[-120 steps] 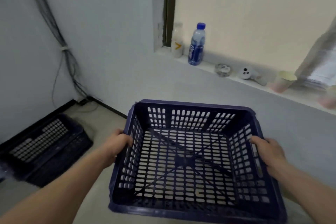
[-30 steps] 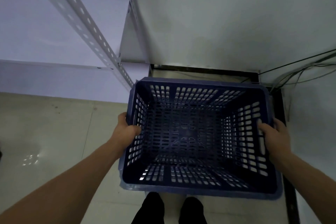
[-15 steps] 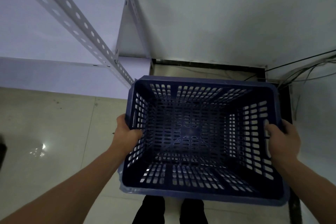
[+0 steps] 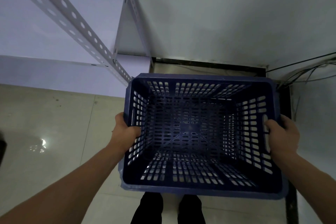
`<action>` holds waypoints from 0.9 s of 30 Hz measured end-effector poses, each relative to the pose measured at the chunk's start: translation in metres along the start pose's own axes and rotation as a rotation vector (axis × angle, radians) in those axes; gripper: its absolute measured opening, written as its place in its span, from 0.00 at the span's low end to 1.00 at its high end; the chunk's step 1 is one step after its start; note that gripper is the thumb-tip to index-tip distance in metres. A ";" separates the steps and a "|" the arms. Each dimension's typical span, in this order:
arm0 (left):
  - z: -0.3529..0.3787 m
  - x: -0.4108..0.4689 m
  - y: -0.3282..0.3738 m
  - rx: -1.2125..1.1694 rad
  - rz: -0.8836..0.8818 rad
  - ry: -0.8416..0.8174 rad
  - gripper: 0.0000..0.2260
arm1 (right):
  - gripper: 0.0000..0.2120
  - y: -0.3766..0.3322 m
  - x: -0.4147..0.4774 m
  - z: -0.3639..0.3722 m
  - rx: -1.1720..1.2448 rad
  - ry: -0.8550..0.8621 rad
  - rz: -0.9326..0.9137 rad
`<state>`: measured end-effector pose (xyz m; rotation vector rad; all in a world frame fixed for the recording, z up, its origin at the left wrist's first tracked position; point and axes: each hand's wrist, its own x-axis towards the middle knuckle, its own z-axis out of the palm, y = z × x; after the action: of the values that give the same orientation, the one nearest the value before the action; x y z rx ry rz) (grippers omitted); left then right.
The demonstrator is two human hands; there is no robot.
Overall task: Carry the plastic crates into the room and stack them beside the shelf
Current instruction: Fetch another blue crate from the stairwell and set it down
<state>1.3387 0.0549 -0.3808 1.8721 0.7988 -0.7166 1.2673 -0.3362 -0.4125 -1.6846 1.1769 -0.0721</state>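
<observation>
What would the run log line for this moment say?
blue crate: empty, upright, beside shelf | left hand: grips left wall | right hand: grips right wall | release: not yet

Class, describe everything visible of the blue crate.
The blue crate is dark plastic, rectangular, with slotted walls and floor, a solid rim and a handle slot in each short side. It is empty, open side up. The left hand and right hand grip its two sides; the shelf post stands by its far-left corner.
</observation>
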 end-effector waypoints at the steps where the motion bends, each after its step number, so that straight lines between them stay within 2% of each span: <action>1: -0.001 0.002 0.002 0.014 -0.009 -0.016 0.34 | 0.23 -0.002 -0.002 0.000 -0.014 -0.014 -0.002; 4: -0.002 0.004 0.004 0.071 -0.028 -0.064 0.36 | 0.17 -0.001 -0.011 -0.005 -0.068 -0.038 -0.028; 6: -0.002 0.002 0.005 0.109 -0.026 -0.098 0.38 | 0.19 0.007 -0.020 -0.010 -0.135 -0.031 -0.047; 9: 0.002 0.003 0.010 0.133 -0.021 -0.141 0.41 | 0.26 0.020 -0.027 -0.021 -0.241 -0.043 -0.046; 12: 0.005 0.006 0.006 0.135 -0.043 -0.135 0.40 | 0.22 0.017 -0.031 -0.022 -0.243 -0.106 -0.055; 15: 0.004 0.007 -0.010 0.161 -0.053 -0.090 0.36 | 0.27 0.011 -0.033 -0.018 -0.260 -0.138 -0.046; 19: 0.001 0.016 -0.020 0.250 -0.067 -0.040 0.26 | 0.30 0.014 -0.034 -0.014 -0.326 -0.158 -0.123; 21: 0.006 0.016 -0.024 0.344 -0.009 0.019 0.22 | 0.32 0.016 -0.032 -0.017 -0.409 -0.169 -0.163; 25: 0.018 0.016 -0.046 0.526 0.204 0.241 0.19 | 0.36 0.022 -0.033 -0.018 -0.509 -0.145 -0.201; 27: 0.021 0.022 -0.053 0.549 0.269 0.337 0.18 | 0.41 0.026 -0.034 -0.015 -0.547 -0.115 -0.204</action>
<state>1.3086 0.0591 -0.4335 2.5878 0.5664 -0.4818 1.2246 -0.3213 -0.4094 -2.2521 0.9861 0.2382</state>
